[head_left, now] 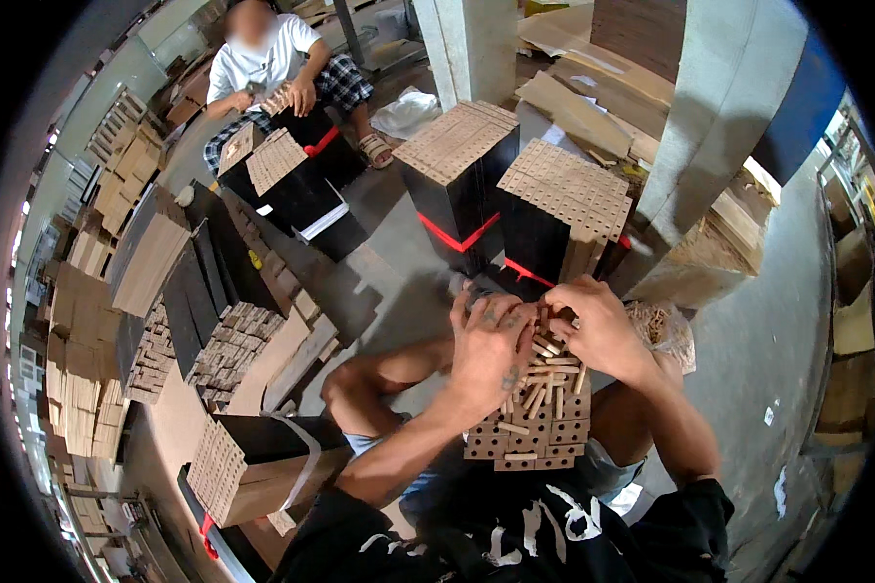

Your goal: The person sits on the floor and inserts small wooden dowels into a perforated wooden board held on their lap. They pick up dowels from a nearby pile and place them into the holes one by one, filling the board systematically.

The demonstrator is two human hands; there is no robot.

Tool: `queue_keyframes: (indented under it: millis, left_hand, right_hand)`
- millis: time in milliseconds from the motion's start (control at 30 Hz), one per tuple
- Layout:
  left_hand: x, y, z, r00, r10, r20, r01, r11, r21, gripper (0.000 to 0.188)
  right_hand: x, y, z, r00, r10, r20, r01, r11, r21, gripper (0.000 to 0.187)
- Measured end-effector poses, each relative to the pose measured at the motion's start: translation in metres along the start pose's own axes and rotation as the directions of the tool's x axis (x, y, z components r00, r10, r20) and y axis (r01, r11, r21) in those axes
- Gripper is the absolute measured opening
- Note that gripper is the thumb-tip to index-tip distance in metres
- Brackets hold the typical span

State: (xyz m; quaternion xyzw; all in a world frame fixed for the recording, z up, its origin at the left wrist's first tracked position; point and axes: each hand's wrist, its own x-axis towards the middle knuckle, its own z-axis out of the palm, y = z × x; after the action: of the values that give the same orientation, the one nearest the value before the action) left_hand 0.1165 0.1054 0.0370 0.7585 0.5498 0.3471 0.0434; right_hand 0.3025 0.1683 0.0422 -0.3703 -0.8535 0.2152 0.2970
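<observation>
Between my knees stands a bundle of wooden boards (549,439) with rows of drilled holes in its top. Several loose wooden dowels (544,374) are heaped over the holes, mostly lying flat. My left hand (493,335) is curled at the far left part of the bundle, fingers bent inward; what it holds is hidden. Beside it, my right hand (593,325) has its thumb and fingers pinched together just above the far end of the dowel heap. Anything in that pinch is too small to make out. A clear plastic bag of dowels (663,330) lies beyond my right forearm.
Two tall drilled blocks (457,146) with black sides and red straps stand ahead. Another person (267,68) sits far left by similar blocks. A strapped block (226,466) and stacked boards (233,350) lie at left; a pillar (719,107) rises at right.
</observation>
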Motion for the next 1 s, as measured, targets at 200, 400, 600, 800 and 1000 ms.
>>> queue_keyframes:
  millis: [200,400,600,800,1000]
  left_hand:
    - [0.000,-0.016,-0.024,0.989,-0.074,-0.127,0.040,0.968,-0.248,0.019]
    - [-0.032,-0.061,-0.059,0.878,-0.420,0.231,0.415,0.427,-0.803,0.014]
    - [-0.037,-0.052,-0.050,0.899,-0.385,0.209,0.438,0.785,-0.437,0.016]
    - [-0.028,-0.047,-0.056,0.945,-0.247,0.213,0.311,0.877,-0.366,0.017]
    - [-0.029,-0.054,-0.059,0.957,0.176,0.232,-0.159,0.983,-0.092,0.026]
  right_hand:
    - [0.002,-0.010,-0.008,0.995,0.078,-0.066,-0.057,0.961,0.269,0.019]
    - [0.002,-0.033,0.005,0.985,0.173,-0.002,-0.154,0.880,0.449,0.018]
    - [0.015,-0.037,0.028,0.994,-0.107,-0.030,0.110,0.987,0.118,0.011]
    - [0.017,-0.035,0.030,0.983,-0.186,0.005,0.186,0.982,-0.017,0.011]
    - [0.009,-0.040,0.027,0.947,-0.315,0.059,0.320,0.922,-0.219,0.015]
